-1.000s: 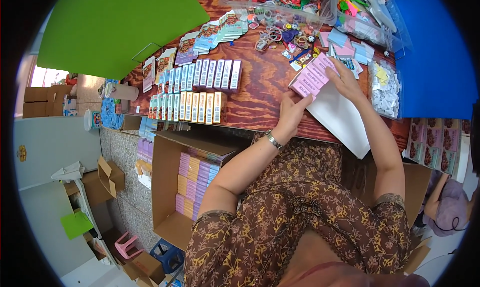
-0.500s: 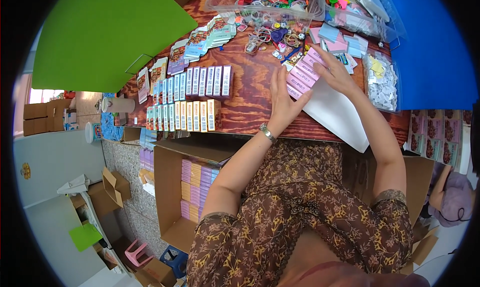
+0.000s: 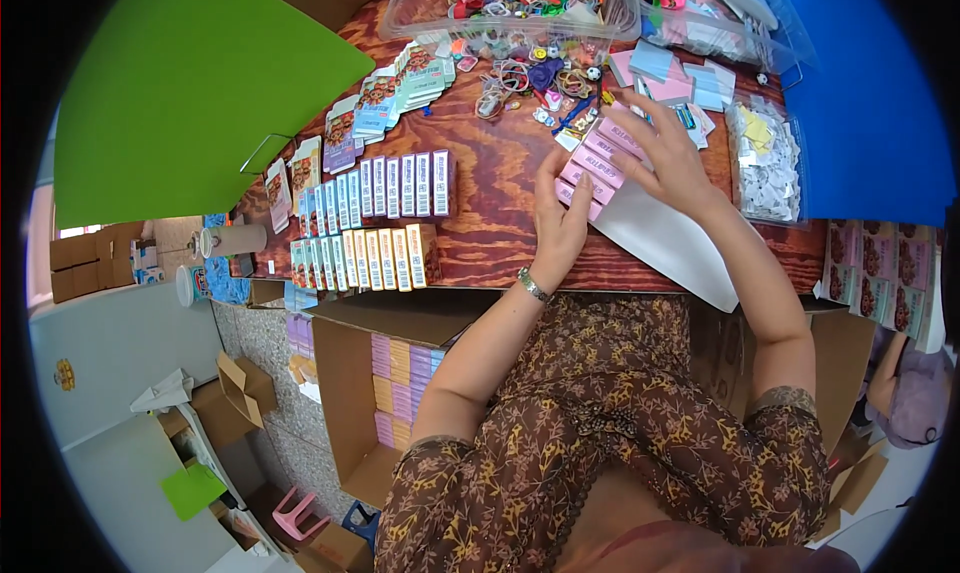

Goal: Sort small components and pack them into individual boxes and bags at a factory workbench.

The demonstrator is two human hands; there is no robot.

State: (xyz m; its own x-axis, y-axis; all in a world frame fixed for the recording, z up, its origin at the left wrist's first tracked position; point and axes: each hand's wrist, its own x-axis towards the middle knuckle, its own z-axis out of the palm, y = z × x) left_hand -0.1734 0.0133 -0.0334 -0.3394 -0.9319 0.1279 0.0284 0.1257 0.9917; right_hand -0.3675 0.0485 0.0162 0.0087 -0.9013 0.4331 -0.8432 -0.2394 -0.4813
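Note:
A tight row of several small pink boxes [image 3: 600, 159] lies at a slant on the wood-grain table, between my hands. My left hand [image 3: 560, 218] grips the row's near left end, thumb along the near side and fingers on the left. My right hand [image 3: 668, 163] curves over the far right side, its fingers partly spread and its thumb against a box. Under the right wrist and the row's near end is a white sheet [image 3: 670, 248]. Small trinkets [image 3: 575, 115] lie just beyond the boxes.
Two rows of upright purple, blue and orange boxes [image 3: 390, 258] stand left of my hands. Flattened cartons [image 3: 375, 105] fan out behind them. Clear bins [image 3: 610, 31] of balloons and trinkets sit at the back. A tub of white slips [image 3: 768, 163] is at right; below the table, an open carton [image 3: 350, 413].
My right hand's fingers have spread more over the pink boxes. My left hand stays at the row's near end. The whole view has shifted slightly.

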